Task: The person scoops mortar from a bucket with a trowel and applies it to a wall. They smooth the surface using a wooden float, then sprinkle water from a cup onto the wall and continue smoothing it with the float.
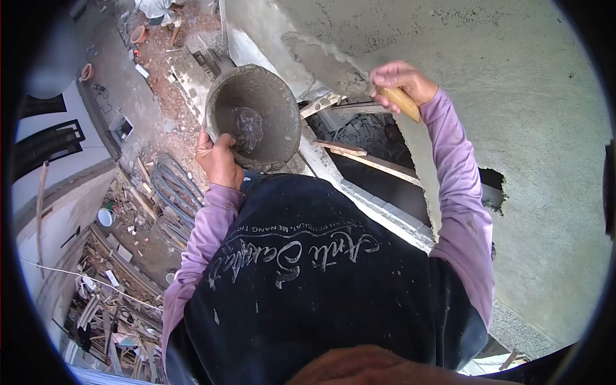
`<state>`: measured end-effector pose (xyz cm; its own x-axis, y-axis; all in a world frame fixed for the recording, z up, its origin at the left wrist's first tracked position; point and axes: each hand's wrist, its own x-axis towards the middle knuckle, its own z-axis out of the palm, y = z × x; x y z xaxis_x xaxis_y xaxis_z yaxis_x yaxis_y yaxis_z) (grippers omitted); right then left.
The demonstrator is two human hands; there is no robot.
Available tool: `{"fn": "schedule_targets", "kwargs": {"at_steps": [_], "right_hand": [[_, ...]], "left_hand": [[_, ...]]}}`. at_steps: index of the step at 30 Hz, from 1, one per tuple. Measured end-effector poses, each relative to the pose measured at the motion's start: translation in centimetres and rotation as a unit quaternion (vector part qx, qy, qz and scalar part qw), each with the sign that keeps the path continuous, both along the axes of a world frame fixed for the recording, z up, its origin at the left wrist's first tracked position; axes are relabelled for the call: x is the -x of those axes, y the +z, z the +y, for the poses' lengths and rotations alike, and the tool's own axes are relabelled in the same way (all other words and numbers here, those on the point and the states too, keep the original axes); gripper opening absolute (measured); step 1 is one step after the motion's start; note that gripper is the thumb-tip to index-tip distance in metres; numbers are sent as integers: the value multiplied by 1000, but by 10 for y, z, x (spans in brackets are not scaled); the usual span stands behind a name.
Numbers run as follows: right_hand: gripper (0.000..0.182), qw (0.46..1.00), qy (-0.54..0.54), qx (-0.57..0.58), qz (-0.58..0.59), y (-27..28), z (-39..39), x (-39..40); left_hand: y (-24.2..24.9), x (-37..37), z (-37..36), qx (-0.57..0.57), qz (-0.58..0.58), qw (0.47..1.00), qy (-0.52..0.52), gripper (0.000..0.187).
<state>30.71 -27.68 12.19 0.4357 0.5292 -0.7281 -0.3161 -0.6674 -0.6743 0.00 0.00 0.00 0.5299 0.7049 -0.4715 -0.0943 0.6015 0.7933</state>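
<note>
My left hand (220, 160) grips the rim of a round, mortar-caked bucket (277, 128), thumb over the edge. The bucket is tilted so that its inside shows, with a little wet grey stuff (247, 128) at the bottom. Up at the right, my right hand (404, 82) is closed around the yellow wooden handle of a trowel (403, 104). Its blade is hard to make out against the grey wall. Beside that hand, the plastered wall (532, 115) carries a darker, wet-looking patch of mortar (324, 61).
Below the wall is a dark opening (375, 138) crossed by wooden strips (378, 165). A ragged hole (492, 186) breaks the wall at right. Far below lie coiled hoses (173, 186), scrap wood (115, 314) and a white bucket (105, 217). Another person (157, 9) bends near a reddish tub (138, 34).
</note>
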Motion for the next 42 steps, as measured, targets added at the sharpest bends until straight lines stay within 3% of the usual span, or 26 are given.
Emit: {"fn": "schedule_targets", "kwargs": {"at_steps": [1, 2, 3, 4, 5, 6, 9, 11, 14, 16, 19, 21, 23, 26, 28, 29, 31, 32, 36, 39, 41, 42], "right_hand": [[28, 1000, 3, -8, 14, -9, 4, 5], [28, 969, -101, 135, -182, 0, -1, -3], [27, 893, -181, 77, -405, 41, -4, -12], [27, 854, -258, 35, -450, 110, 3, 15], [27, 798, -243, -22, -550, 143, -2, 30], [28, 788, -261, -36, -557, 160, -4, 44], [29, 754, 7, 233, -614, 136, -8, 72], [23, 770, 132, 178, -598, 56, 0, 110], [26, 754, 225, 310, -534, -65, 29, 146], [21, 724, 275, 194, -601, -116, 41, 153], [21, 756, 307, 151, -558, -89, 51, 150], [15, 694, 253, 137, -660, -72, 38, 128], [16, 642, 305, 189, -678, -77, 24, 104], [23, 775, 353, 110, -512, -126, 20, 100], [29, 870, 255, 31, -420, -140, 23, 128], [31, 895, 203, -17, -397, -130, 24, 144], [32, 924, 145, 2, -353, -106, 23, 166], [33, 937, 114, 14, -330, -99, 21, 172], [32, 879, 121, 28, -460, -89, 8, 177], [30, 852, 130, 74, -501, -23, 18, 177], [32, 836, 138, 43, -529, 38, 27, 176], [31, 855, 138, 42, -498, 70, 33, 174]], "left_hand": [[-2, 3, -4, -6, 19, 1000, 0, 52], [-2, 4, -9, -12, 29, 999, -12, 61], [-16, -23, -12, -2, -16, 1000, -11, 61], [-15, -25, -26, 26, -17, 999, -12, 61], [-12, -24, -30, 38, -16, 999, -18, 62], [-13, -16, -27, 12, -14, 999, -32, 62], [-15, -48, -34, -29, -59, 996, -65, 62], [-1, -58, -41, -50, -77, 992, -90, 62], [12, -66, -51, -149, -115, 971, -149, 62], [22, -67, -57, -256, -119, 942, -181, 61], [34, -68, -59, -407, -93, 885, -206, 58], [40, -70, -58, -434, -95, 869, -220, 58], [45, -67, -56, -448, -106, 856, -237, 59], [54, -70, -53, -424, -133, 856, -264, 59], [59, -69, -51, -433, -114, 852, -272, 58], [54, -69, -47, -343, -132, 894, -257, 58], [36, -72, -44, -152, -166, 951, -212, 58], [24, -73, -38, -109, -143, 965, -190, 60], [8, -66, -28, -3, -108, 986, -130, 63], [-9, -54, -18, 50, -90, 990, -98, 59], [-5, -44, -11, 89, -85, 988, -92, 43], [2, -39, -10, 88, -77, 989, -89, 42]]}}
